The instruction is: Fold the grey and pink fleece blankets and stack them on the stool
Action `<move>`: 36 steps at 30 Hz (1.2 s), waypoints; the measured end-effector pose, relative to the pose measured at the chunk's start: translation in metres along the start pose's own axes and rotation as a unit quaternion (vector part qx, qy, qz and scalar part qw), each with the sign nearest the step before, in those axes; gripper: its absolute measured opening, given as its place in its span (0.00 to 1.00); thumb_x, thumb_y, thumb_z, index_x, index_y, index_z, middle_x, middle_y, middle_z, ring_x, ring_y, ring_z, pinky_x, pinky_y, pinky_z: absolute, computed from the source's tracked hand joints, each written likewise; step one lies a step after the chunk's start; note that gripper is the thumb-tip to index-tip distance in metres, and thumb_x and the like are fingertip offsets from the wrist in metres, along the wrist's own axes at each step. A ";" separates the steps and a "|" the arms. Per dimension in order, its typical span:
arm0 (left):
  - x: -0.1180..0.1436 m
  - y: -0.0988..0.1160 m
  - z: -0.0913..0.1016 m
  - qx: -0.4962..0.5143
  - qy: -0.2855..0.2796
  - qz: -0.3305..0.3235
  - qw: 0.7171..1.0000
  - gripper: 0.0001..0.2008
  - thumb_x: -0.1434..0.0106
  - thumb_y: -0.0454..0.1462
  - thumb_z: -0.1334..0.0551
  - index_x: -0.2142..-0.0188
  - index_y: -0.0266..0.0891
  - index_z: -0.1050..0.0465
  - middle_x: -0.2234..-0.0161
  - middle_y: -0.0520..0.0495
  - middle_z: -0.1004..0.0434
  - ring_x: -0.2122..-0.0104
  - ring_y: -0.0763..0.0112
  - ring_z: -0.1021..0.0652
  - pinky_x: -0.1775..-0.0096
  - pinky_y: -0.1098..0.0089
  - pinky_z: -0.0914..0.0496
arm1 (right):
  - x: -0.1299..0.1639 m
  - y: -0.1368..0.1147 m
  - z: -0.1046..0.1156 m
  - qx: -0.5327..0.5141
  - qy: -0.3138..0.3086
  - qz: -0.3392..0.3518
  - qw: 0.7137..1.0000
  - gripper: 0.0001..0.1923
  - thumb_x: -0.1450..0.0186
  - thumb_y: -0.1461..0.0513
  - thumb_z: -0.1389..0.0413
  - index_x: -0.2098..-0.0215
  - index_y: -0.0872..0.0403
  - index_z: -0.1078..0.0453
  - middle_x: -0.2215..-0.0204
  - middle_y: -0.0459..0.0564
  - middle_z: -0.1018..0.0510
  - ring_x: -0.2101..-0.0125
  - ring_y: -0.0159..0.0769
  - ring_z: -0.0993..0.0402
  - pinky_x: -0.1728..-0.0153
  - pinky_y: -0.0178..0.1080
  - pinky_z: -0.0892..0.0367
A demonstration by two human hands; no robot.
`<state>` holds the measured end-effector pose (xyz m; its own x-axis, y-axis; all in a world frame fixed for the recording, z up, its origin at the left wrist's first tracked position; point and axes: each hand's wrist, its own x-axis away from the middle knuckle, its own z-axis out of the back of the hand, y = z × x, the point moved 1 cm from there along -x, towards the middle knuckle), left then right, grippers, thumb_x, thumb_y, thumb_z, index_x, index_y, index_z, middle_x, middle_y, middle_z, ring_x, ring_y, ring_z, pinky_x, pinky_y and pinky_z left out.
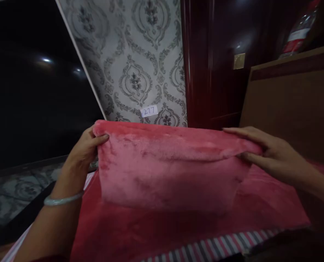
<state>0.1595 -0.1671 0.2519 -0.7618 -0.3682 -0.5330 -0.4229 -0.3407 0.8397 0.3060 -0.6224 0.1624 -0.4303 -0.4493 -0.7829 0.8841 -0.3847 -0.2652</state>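
A pink fleece blanket (167,171) lies spread over a striped sheet (222,245), with its far edge lifted into a fold. My left hand (82,153) pinches the fold's left corner, thumb on top; a pale bangle circles that wrist. My right hand (263,153) grips the fold's right corner, fingers stretched along the upper edge. The raised flap hangs between both hands, above the flat part of the blanket.
Behind the blanket stands a wall with grey damask wallpaper (140,65) and a small label reading 277 (149,111). A dark red wooden door (213,62) is to the right, next to a brown headboard (290,98) with a bottle (298,32) on top. A dark panel (28,80) fills the left.
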 end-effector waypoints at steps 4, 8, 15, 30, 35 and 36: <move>0.018 -0.032 0.020 -0.008 0.023 0.085 0.996 0.19 0.59 0.41 0.23 0.68 0.40 0.24 0.71 0.48 0.20 0.72 0.64 0.20 0.67 0.64 0.22 | -0.032 0.009 -0.042 -0.043 -0.074 -0.014 0.996 0.29 0.38 0.57 0.45 0.37 0.43 0.32 0.42 0.46 0.25 0.44 0.51 0.28 0.44 0.53 0.30; 0.018 -0.052 0.034 -0.007 0.059 0.092 0.994 0.21 0.65 0.40 0.23 0.70 0.39 0.24 0.72 0.49 0.21 0.73 0.67 0.23 0.67 0.65 0.23 | -0.071 0.015 -0.077 -0.036 -0.109 0.009 0.993 0.31 0.41 0.62 0.47 0.38 0.51 0.31 0.47 0.52 0.23 0.47 0.48 0.26 0.44 0.52 0.32; 0.067 -0.040 0.067 -0.186 0.060 -0.060 0.979 0.20 0.55 0.41 0.26 0.61 0.44 0.24 0.61 0.49 0.21 0.61 0.63 0.21 0.54 0.62 0.24 | -0.061 -0.008 -0.064 0.089 -0.012 0.123 0.988 0.30 0.38 0.64 0.48 0.38 0.51 0.32 0.56 0.56 0.25 0.55 0.51 0.28 0.52 0.55 0.32; 0.235 -0.147 0.069 -0.365 -0.058 0.057 0.927 0.12 0.43 0.38 0.42 0.61 0.47 0.21 0.51 0.45 0.18 0.49 0.55 0.20 0.43 0.56 0.29 | 0.154 -0.012 -0.132 -0.018 -0.200 0.034 0.979 0.19 0.32 0.58 0.49 0.45 0.49 0.26 0.53 0.56 0.21 0.51 0.50 0.26 0.49 0.56 0.31; 0.164 -0.128 0.024 -0.340 0.024 0.068 0.938 0.20 0.41 0.40 0.37 0.49 0.43 0.23 0.47 0.44 0.20 0.45 0.52 0.23 0.39 0.54 0.34 | 0.077 -0.036 -0.134 -0.090 -0.117 -0.065 0.987 0.24 0.30 0.53 0.50 0.38 0.49 0.32 0.45 0.55 0.24 0.44 0.51 0.29 0.42 0.57 0.35; 0.143 -0.129 0.006 -0.300 0.014 0.068 0.951 0.21 0.42 0.39 0.36 0.48 0.42 0.24 0.45 0.43 0.22 0.43 0.53 0.25 0.38 0.54 0.36 | 0.055 -0.039 -0.147 -0.119 -0.109 -0.078 0.984 0.26 0.31 0.53 0.49 0.36 0.49 0.34 0.41 0.55 0.27 0.41 0.51 0.32 0.39 0.58 0.39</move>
<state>0.1018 -0.1704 0.0677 -0.7721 -0.4646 -0.4336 0.0413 -0.7175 0.6953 0.2749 -0.5137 0.0472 -0.5693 -0.5730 -0.5896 0.8110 -0.2737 -0.5170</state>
